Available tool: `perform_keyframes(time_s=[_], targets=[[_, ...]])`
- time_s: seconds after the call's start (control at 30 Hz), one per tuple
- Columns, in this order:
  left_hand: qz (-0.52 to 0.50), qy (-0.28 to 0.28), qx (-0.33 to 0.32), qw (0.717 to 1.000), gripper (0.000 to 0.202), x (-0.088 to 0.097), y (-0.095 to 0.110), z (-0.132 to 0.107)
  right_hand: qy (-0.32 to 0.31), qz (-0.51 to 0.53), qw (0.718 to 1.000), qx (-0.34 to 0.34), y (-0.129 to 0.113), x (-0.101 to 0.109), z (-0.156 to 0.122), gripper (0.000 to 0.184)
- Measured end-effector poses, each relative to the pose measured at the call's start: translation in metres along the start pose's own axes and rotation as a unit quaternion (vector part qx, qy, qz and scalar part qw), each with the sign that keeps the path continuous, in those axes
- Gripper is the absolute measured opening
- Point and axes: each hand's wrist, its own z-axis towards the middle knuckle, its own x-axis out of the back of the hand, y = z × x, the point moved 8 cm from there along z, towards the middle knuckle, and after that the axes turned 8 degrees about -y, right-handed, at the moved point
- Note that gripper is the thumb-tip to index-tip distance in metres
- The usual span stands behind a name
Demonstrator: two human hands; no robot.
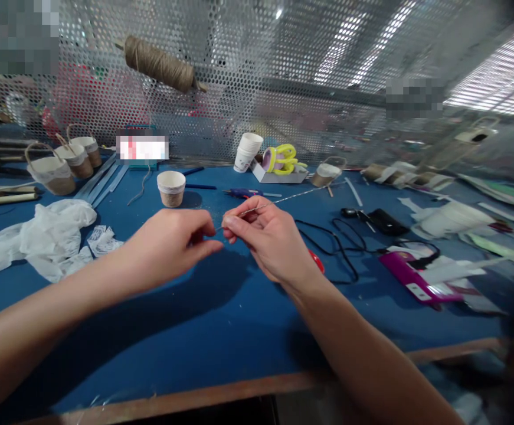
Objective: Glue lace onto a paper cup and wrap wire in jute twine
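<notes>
My right hand (pixel 263 233) pinches a thin, pale twisted cord (pixel 290 196) between thumb and fingers. The cord runs out straight and stiff-looking toward the upper right, and its short near end points at my left hand (pixel 172 236). That hand is curled, thumb and forefinger a little apart, with the forefinger close to the cord's near end; whether they touch is hard to tell. Beyond my left hand stands a small paper cup (pixel 171 189) wrapped in brown burlap with a lace rim. A blue glue gun (pixel 243 193) lies behind my right hand.
Similar cups with twine handles (pixel 53 174) stand at left, near crumpled white lace (pixel 53 236). Stacked white cups (pixel 248 151) and yellow-handled scissors (pixel 283 158) are at the back. A black cable (pixel 349 260) and purple box (pixel 420 277) lie right. A twine spool (pixel 159 64) hangs on the mesh.
</notes>
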Motion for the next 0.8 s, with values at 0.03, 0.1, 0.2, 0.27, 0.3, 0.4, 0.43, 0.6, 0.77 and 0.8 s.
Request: perform_keyframes(time_s=[0.03,0.1,0.2,0.27,0.3,0.4,0.43,0.6,0.77,0.8], targets=[[-0.079,-0.043,-0.004,0.996,0.017,-0.001,-0.005,0.002,-0.007,0.016,1.000,-0.001,-0.002,0.000,0.000,0.018],[-0.208,-0.083,-0.009,0.975,0.026,-0.001,-0.016,0.005,-0.023,0.037,0.999,-0.004,-0.004,-0.002,0.000,0.019],[-0.344,-0.196,0.022,0.918,0.023,-0.021,-0.031,0.006,-0.050,0.048,0.998,-0.005,-0.005,-0.006,0.000,0.020],[-0.374,-0.234,0.036,0.897,0.023,-0.033,-0.034,0.005,-0.061,0.048,0.997,-0.001,-0.004,-0.008,0.001,0.020],[-0.365,-0.228,0.038,0.902,0.023,-0.036,-0.034,0.006,-0.060,0.045,0.997,0.001,-0.004,-0.007,0.001,0.020],[-0.222,-0.126,0.036,0.966,0.027,-0.026,-0.029,0.009,-0.034,0.030,0.999,0.002,0.002,-0.003,0.003,0.019],[-0.134,-0.075,0.035,0.988,0.027,-0.019,-0.024,0.008,-0.021,0.024,0.999,0.001,0.004,-0.001,0.003,0.019],[0.212,0.084,0.012,0.974,0.019,0.008,0.010,-0.001,0.010,0.005,1.000,0.005,0.008,0.005,0.005,0.019],[-0.119,-0.153,0.037,0.980,0.029,-0.001,-0.020,0.002,-0.020,0.051,0.998,0.012,-0.002,0.000,0.005,0.021],[-0.204,-0.185,0.053,0.960,0.028,-0.004,-0.029,0.002,-0.031,0.062,0.997,0.017,-0.005,-0.002,0.005,0.021]])
